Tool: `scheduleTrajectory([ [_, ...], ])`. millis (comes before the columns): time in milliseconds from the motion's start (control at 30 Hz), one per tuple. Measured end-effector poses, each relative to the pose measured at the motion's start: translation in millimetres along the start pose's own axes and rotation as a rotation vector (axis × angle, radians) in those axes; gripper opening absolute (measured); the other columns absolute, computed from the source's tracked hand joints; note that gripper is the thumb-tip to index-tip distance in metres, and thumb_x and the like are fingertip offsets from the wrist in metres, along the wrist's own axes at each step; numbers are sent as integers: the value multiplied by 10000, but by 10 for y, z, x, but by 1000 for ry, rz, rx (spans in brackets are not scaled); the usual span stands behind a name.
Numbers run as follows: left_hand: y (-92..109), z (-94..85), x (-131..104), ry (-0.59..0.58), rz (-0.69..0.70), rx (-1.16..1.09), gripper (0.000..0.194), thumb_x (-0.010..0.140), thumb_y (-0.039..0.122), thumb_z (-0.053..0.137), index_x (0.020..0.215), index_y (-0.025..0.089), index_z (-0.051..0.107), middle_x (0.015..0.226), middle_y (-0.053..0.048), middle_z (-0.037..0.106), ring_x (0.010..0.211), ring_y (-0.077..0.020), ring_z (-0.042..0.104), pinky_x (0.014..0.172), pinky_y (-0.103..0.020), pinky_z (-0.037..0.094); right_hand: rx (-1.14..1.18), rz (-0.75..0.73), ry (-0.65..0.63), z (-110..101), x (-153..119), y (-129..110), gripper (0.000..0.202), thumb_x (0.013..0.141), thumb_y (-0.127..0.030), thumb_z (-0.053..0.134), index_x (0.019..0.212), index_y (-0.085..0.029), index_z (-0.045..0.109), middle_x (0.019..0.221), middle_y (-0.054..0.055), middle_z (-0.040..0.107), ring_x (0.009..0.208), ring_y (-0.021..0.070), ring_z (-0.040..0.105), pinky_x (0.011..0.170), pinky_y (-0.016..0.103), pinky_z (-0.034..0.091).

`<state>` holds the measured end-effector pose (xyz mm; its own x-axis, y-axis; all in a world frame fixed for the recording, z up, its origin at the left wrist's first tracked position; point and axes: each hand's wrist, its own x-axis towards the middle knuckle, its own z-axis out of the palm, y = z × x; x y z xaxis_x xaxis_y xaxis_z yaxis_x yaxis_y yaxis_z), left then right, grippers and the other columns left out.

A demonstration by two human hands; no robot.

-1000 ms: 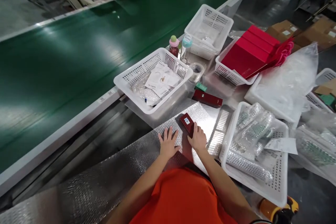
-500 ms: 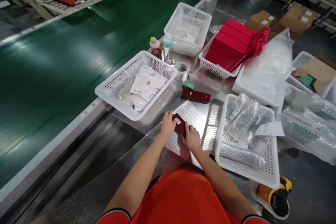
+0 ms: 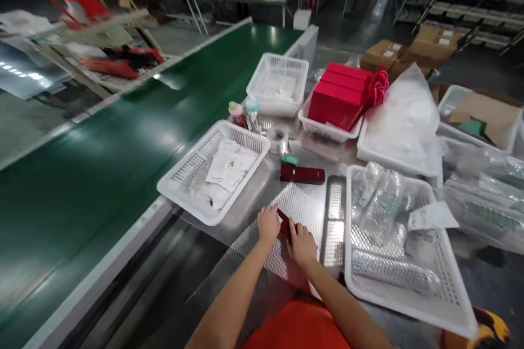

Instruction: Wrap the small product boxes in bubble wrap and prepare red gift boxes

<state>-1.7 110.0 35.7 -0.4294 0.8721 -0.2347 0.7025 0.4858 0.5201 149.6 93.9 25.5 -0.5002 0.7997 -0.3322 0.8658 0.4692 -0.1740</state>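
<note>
Between my two hands is a small dark red box [image 3: 283, 223], held over a sheet of bubble wrap [image 3: 297, 202] on the metal table. My left hand [image 3: 269, 223] grips the box's left end, fingers closed. On its right end, my right hand [image 3: 302, 242] is closed with the thumb along the near side. The fingers cover much of the box. Just beyond the wrap lies a longer dark red box [image 3: 302, 175], with a small green box [image 3: 290, 159] behind it. A roll of clear tape [image 3: 278, 140] stands farther back.
At left, a white basket [image 3: 176, 199] holds papers and clear packaging, beside the green conveyor belt [image 3: 102, 174]. A white basket [image 3: 409, 313] of bubble-wrapped items stands at right. Red bags [image 3: 339, 95], two bottles [image 3: 245, 113] and another white basket [image 3: 256, 87] are farther back.
The camera view has tilted up, so the table sits lower and more background shows. Both hands still hold the small box; its white label, visible before, no longer shows.
</note>
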Motion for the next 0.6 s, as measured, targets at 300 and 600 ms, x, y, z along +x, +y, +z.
scheduleTrajectory([
  [300,31,-19,58,-127,27,58,626,898,134,446,1523,157,482,1434,-137,625,1336,-286,551,1151,-399,379,90,6,100,142,59,93,671,891,-215,577,1550,-209,449,1308,162,642,1151,338,612,962,444,504],
  [600,-426,514,-522,95,23,-218,709,876,320,497,1560,149,423,1694,-168,280,1556,-340,294,1250,-433,308,103,289,209,-338,571,601,438,1015,-214,377,1367,-109,616,1395,209,613,1300,310,589,1043,401,467],
])
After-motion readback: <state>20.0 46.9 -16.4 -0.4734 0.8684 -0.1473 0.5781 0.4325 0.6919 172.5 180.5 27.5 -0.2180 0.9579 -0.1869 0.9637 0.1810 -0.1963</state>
